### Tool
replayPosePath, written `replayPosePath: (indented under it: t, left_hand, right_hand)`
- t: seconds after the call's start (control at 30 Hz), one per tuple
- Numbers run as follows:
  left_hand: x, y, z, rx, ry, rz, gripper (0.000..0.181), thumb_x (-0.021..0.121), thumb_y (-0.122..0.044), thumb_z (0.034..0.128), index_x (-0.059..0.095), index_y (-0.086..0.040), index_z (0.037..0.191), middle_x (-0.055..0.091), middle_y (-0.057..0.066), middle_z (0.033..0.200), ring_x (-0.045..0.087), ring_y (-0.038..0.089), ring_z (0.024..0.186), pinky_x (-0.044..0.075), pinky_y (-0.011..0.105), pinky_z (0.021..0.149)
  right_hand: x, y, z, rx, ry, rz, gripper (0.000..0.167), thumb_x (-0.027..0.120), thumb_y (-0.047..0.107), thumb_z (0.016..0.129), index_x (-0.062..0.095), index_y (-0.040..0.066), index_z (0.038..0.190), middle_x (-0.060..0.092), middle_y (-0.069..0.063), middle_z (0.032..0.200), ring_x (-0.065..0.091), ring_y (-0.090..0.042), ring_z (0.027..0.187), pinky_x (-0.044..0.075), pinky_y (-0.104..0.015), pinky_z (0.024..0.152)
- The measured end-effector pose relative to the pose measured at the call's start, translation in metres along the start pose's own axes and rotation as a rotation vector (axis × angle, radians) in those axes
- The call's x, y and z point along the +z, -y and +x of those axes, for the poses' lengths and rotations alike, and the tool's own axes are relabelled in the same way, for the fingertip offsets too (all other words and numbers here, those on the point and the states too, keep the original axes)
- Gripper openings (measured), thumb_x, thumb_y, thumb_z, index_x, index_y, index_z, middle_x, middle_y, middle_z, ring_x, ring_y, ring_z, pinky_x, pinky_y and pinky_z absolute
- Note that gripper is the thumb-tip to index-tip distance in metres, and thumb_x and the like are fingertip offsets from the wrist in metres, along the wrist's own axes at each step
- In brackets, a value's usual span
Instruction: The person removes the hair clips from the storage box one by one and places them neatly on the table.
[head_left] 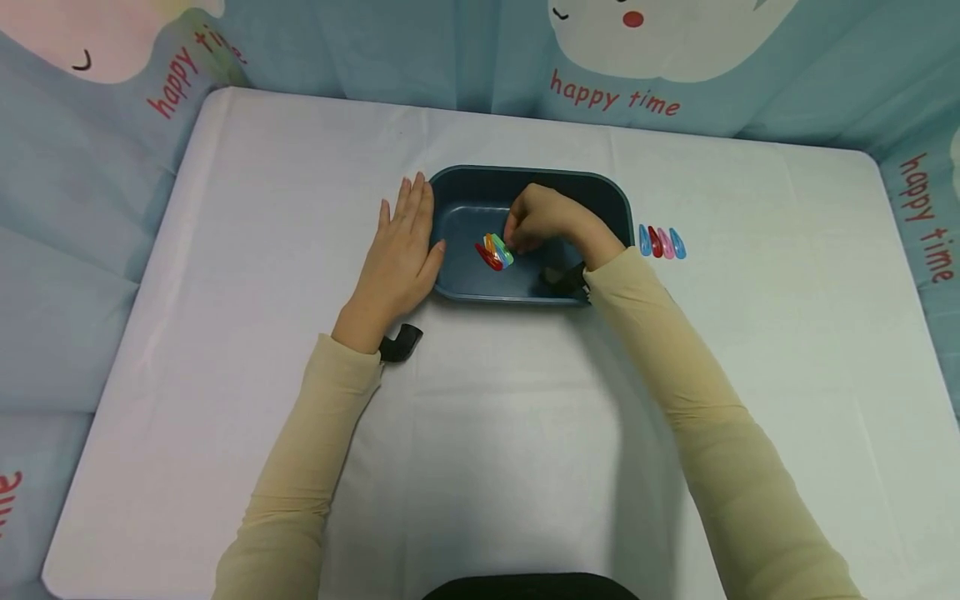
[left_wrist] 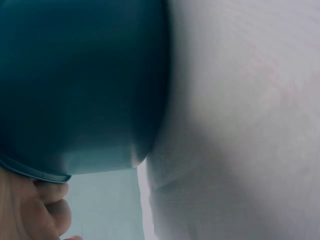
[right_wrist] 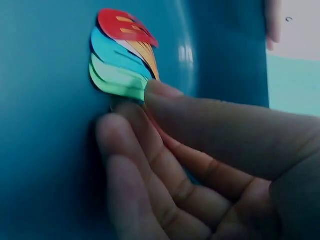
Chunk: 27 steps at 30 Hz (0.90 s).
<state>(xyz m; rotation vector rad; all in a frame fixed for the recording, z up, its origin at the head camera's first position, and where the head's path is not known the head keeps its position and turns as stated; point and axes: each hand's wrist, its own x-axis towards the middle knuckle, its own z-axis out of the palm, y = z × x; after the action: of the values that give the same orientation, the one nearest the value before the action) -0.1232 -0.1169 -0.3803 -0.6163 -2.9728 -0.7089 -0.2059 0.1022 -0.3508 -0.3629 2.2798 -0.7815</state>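
My left hand [head_left: 397, 254] lies with straight fingers along the left rim of a dark blue rectangular basin [head_left: 517, 300]. In the left wrist view its fingertips [left_wrist: 60, 215] show beside the basin's rim. Inside the basin, my right hand [head_left: 551, 218] reaches down to a small overlapping bunch of snap hair clips [head_left: 491, 252]. The right wrist view shows a red clip [right_wrist: 125, 27], a blue clip [right_wrist: 117, 50] and a green clip [right_wrist: 117, 77], with orange between them. My right thumb and forefinger pinch the green clip's end; the fingers partly hide it.
Just right of the basin, several more hair clips [head_left: 662, 242] in blue, red and pink lie in a row on the white-covered table [head_left: 495, 450]. A patterned blue curtain [head_left: 420, 58] hangs around the table. A dark rounded object [head_left: 528, 587] shows at the near edge.
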Motion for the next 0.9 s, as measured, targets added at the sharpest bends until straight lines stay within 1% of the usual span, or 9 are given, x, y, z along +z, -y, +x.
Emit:
replayPosePath:
  t: [0.23,0.33,0.5,0.7,0.9]
  left_hand:
    - [-0.0001,0.0003,0.0000,0.005,-0.009,-0.005,0.064,0.038,-0.023,0.0984,0.009,0.006,0.148,0.001,0.016,0.157,-0.007,0.023,0.143,-0.005,0.045,0.112]
    - [0.0001,0.0004,0.0001,0.005,-0.010,-0.004,0.065,0.039,-0.023,0.0984,0.009,0.006,0.148,0.000,0.016,0.157,-0.007,0.023,0.143,-0.005,0.044,0.112]
    - [0.0004,0.0004,0.0000,0.005,-0.011,-0.004,0.065,0.038,-0.023,0.0983,0.010,0.006,0.148,0.000,0.016,0.157,-0.006,0.024,0.143,-0.005,0.045,0.112]
    - [0.0015,0.0011,0.0006,0.011,-0.016,-0.001,0.065,0.039,-0.024,0.0984,0.010,0.006,0.148,0.001,0.017,0.156,-0.004,0.026,0.143,-0.003,0.046,0.112]
    - [0.0009,0.0009,0.0001,0.009,-0.016,-0.002,0.065,0.037,-0.025,0.0985,0.009,0.006,0.148,0.001,0.016,0.156,-0.005,0.025,0.143,-0.005,0.045,0.112]
  right_hand:
    - [0.0030,0.0021,0.0038,0.009,-0.014,-0.068,0.011,0.070,0.010,0.083,0.069,-0.001,0.080,0.065,-0.005,0.068,0.062,-0.014,0.062,0.052,-0.027,0.063]
    - [0.0039,0.0038,0.0046,0.009,-0.006,-0.070,0.012,0.072,0.009,0.082,0.069,-0.002,0.080,0.065,-0.005,0.067,0.062,-0.013,0.059,0.052,-0.026,0.061]
    - [0.0054,0.0034,0.0050,0.009,0.016,-0.010,0.011,0.072,0.006,0.082,0.068,-0.004,0.081,0.064,-0.005,0.067,0.060,-0.012,0.058,0.052,-0.025,0.061]
    - [0.0055,0.0026,0.0026,0.028,0.010,0.058,0.011,0.071,0.005,0.082,0.068,-0.005,0.084,0.063,-0.006,0.071,0.059,-0.012,0.060,0.052,-0.024,0.062]
    - [0.0045,0.0014,0.0021,0.033,0.000,0.080,0.011,0.071,0.005,0.083,0.067,-0.005,0.083,0.064,-0.006,0.072,0.059,-0.012,0.060,0.052,-0.024,0.061]
